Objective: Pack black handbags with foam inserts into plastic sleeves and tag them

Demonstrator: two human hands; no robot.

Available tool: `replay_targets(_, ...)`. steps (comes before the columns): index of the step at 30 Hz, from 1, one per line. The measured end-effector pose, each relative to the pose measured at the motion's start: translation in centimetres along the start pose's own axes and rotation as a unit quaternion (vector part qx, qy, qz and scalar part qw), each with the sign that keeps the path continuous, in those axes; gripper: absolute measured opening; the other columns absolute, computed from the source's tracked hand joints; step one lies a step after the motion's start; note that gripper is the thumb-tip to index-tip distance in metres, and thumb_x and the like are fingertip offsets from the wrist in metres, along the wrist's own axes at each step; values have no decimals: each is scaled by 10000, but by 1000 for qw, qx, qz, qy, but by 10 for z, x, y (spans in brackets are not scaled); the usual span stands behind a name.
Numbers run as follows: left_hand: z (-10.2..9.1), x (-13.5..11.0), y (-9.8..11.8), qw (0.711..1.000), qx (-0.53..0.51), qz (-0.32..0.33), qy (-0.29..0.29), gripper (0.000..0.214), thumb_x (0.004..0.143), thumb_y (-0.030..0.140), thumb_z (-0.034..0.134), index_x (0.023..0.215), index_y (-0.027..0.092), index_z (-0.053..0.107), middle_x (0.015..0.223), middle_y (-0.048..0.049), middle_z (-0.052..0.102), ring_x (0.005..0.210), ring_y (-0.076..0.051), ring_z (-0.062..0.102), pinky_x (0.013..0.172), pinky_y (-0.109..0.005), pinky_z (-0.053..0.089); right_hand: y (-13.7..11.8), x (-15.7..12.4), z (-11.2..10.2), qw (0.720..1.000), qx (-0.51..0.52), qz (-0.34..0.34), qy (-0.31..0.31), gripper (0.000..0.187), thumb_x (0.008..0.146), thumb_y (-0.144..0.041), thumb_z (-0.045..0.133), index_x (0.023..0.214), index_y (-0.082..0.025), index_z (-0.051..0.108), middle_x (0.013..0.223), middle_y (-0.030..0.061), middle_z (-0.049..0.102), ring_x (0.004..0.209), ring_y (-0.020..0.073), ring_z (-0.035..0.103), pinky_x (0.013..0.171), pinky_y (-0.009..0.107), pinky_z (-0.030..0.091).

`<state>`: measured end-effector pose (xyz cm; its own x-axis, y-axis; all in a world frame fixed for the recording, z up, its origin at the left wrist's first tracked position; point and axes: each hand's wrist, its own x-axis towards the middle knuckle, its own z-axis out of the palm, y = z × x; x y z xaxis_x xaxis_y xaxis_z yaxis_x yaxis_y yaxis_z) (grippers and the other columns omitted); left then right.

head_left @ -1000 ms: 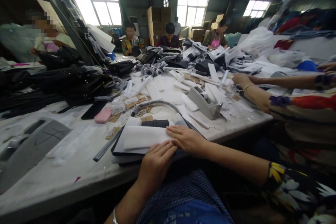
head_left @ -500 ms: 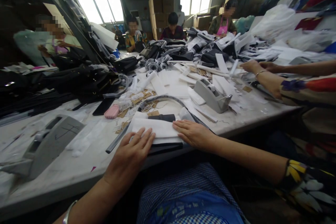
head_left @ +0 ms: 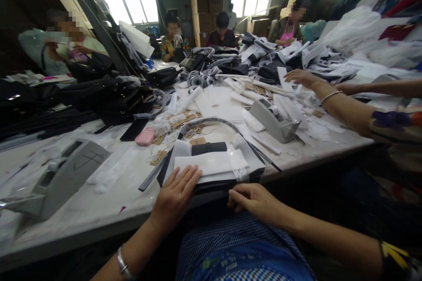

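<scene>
White packing sheet (head_left: 209, 162) lies lengthwise left-to-right on a black bag (head_left: 214, 185) at the counter's (head_left: 102, 206) near edge, nearer left hand (head_left: 173, 195) flat on it, right hand (head_left: 255, 202) apart, curled, grip unclear.

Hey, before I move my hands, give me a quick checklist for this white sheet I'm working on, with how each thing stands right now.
1. Left hand flat on the white sheet: ok.
2. Clear strip lying across the sheet's right part: ok.
3. Strip stuck down firmly: cannot tell.
4. Right hand on the sheet: not ok, it is curled nearer your body, off the sheet.
5. Right hand's grip free of anything: cannot tell, the curl hides it.
6. Wrapped strap off the sheet: ok, it arcs beyond it.
</scene>
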<state>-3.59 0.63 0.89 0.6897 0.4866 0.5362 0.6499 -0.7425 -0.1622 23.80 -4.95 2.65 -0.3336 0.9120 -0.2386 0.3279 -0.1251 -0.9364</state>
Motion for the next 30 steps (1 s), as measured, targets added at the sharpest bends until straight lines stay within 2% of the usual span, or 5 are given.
replay_targets(5, -3, 0, -1, 1000, 10, 7, 3, 455, 977, 125, 485, 1428, 187, 493, 1421, -101, 578, 1294, -241, 562, 1093, -443, 445, 5, 12, 21, 942, 318, 105, -17, 442, 687, -549, 826, 880, -161, 734, 1006, 73, 697, 1093, 225, 625, 1028, 381, 478)
replay_targets(9, -6, -3, 2, 1000, 16, 13, 1, 493, 967, 91, 456, 1444, 211, 480, 1453, -95, 549, 1311, -240, 546, 1094, -425, 433, -9, 11, 29, 940, 321, 116, 17, 434, 622, -497, 872, 883, -169, 759, 992, 68, 697, 1084, 246, 612, 1010, 396, 465)
replay_targets(17, -5, -5, 5, 1000, 23, 3, 7, 466, 969, 314, 547, 1422, 209, 513, 1457, -104, 545, 1288, -267, 561, 1087, -420, 416, -49, -2, 28, 907, 405, 109, -27, 321, 672, -301, 833, 968, -191, 778, 1043, 59, 701, 1128, 224, 585, 1030, 355, 392)
replay_targets(24, -1, -5, -1, 998, 39, -17, 37, 532, 965, 375, 556, 1445, 158, 474, 1414, -122, 582, 1250, -256, 587, 1073, -393, 423, -63, 1, 35, 919, 393, -26, 10, 200, 710, -286, 826, 882, -190, 792, 1118, 54, 672, 1161, 231, 559, 1049, 334, 369)
replay_targets(30, 5, -7, 0, 998, 64, 8, 24, 476, 987, 321, 516, 1443, 186, 486, 1452, -112, 547, 1270, -258, 574, 1092, -403, 399, -42, 10, 24, 884, 455, 104, 17, 221, 610, -222, 854, 793, -148, 755, 914, 57, 677, 1043, 223, 604, 1021, 379, 421)
